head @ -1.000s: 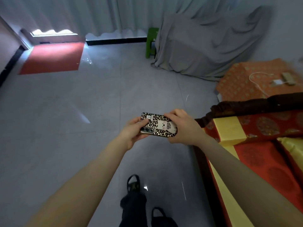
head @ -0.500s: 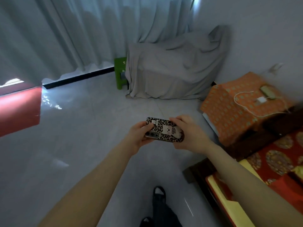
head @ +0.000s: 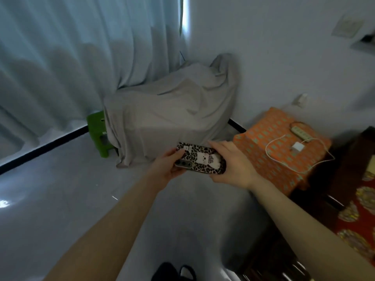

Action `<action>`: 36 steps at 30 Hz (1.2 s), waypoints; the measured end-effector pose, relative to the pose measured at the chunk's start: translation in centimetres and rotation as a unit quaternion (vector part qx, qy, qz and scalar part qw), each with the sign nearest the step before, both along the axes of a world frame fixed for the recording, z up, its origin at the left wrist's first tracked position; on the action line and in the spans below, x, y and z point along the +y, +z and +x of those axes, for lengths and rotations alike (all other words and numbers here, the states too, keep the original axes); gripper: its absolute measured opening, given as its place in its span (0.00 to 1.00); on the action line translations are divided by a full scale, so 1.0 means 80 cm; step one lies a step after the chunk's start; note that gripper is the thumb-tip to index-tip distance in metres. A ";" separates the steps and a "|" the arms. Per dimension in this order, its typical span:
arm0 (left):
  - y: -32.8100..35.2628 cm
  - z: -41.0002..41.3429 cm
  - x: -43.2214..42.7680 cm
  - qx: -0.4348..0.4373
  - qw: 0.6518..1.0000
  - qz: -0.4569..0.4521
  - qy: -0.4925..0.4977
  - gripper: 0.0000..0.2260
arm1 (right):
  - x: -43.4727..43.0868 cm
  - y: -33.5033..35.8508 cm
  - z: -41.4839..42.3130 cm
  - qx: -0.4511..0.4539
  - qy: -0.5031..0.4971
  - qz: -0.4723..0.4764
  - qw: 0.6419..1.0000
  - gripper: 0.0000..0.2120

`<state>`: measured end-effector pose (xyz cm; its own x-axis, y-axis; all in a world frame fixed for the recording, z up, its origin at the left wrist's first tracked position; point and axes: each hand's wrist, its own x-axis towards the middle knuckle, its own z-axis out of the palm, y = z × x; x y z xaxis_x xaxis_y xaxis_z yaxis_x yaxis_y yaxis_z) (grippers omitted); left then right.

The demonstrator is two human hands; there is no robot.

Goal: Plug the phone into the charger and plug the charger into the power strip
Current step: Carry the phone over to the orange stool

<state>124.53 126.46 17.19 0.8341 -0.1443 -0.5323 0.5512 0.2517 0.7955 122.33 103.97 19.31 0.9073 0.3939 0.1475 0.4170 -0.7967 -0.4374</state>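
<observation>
A phone in a leopard-print case [head: 199, 160] is held flat, back side up, in mid air in front of me. My left hand [head: 165, 166] grips its left end and my right hand [head: 233, 165] grips its right end. To the right, on an orange patterned cloth over a small table [head: 261, 151], lies a white charger block [head: 297, 148] with its white cable [head: 273, 157] looping across the cloth. A beige power strip [head: 302, 133] lies just behind the charger. Nothing is plugged into the phone that I can see.
A grey sheet covers a bulky piece of furniture [head: 168, 116] straight ahead, with a green stool [head: 97, 132] at its left. Curtains [head: 71, 57] hang along the back wall. A bed with a red and gold cover [head: 357, 220] lies at the right. Grey tiled floor [head: 60, 199] spreads left.
The view has swung right and up, bringing the orange table, charger and power strip closer and nearer the centre. Both hands keep the same hold on the phone.
</observation>
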 end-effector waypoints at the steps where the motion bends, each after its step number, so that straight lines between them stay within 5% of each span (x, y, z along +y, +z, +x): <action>1: -0.001 0.026 -0.010 0.005 1.000 -0.008 -0.009 0.05 | -0.008 0.001 0.019 0.003 -0.015 -0.001 1.000 0.45; 9: -0.015 0.234 -0.152 -0.005 0.983 0.004 -0.184 0.09 | -0.119 -0.005 0.141 0.017 -0.184 0.004 0.983 0.46; 13: -0.011 0.317 -0.246 -0.007 0.956 0.007 -0.293 0.05 | -0.174 0.004 0.171 0.025 -0.296 0.040 0.954 0.47; 20: -0.010 0.396 -0.433 0.029 0.910 -0.010 -0.413 0.12 | -0.325 -0.004 0.205 0.041 -0.401 -0.009 0.915 0.45; 27: -0.036 0.464 -0.600 0.046 0.898 0.020 -0.438 0.04 | -0.480 -0.035 0.276 0.068 -0.418 -0.023 0.905 0.40; 36: -0.071 0.559 -0.725 0.081 0.903 0.028 -0.421 0.13 | -0.606 -0.062 0.375 0.105 -0.403 -0.031 0.909 0.40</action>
